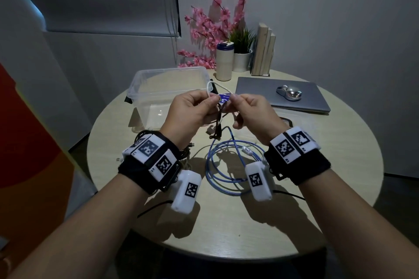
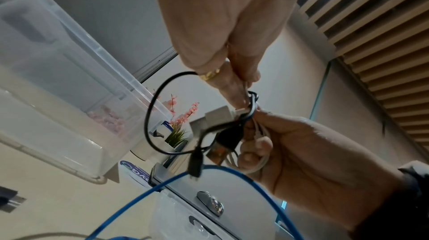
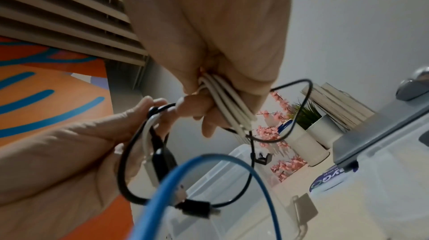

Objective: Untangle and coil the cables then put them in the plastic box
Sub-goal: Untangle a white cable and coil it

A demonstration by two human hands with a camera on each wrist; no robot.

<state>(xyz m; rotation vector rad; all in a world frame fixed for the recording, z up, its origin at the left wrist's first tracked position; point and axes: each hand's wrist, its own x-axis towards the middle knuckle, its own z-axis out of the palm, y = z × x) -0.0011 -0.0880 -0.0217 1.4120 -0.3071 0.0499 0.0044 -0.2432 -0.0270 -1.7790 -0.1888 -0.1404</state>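
Both hands are raised over the round table point(image 1: 317, 165), working one tangle of cables. My left hand point(image 1: 209, 102) pinches the thin black cable point(image 2: 149, 115), with a white cable loop point(image 1: 212, 88) standing above it. My right hand point(image 1: 237, 102) grips a bundle of white cable strands point(image 3: 228, 104). Black USB plugs point(image 2: 223, 143) dangle between the hands. A blue cable point(image 1: 217, 165) lies in loops on the table, and one strand rises toward the tangle. The clear plastic box point(image 1: 136, 88) stands open behind my left hand.
A closed laptop point(image 1: 313, 102) with a silver mouse point(image 1: 289, 93) lies at the back right. A white tumbler point(image 1: 223, 63), potted plant point(image 1: 242, 52), books point(image 1: 263, 50) and pink flowers point(image 1: 204, 27) stand at the back. More black cables point(image 1: 141, 138) lie under my left wrist.
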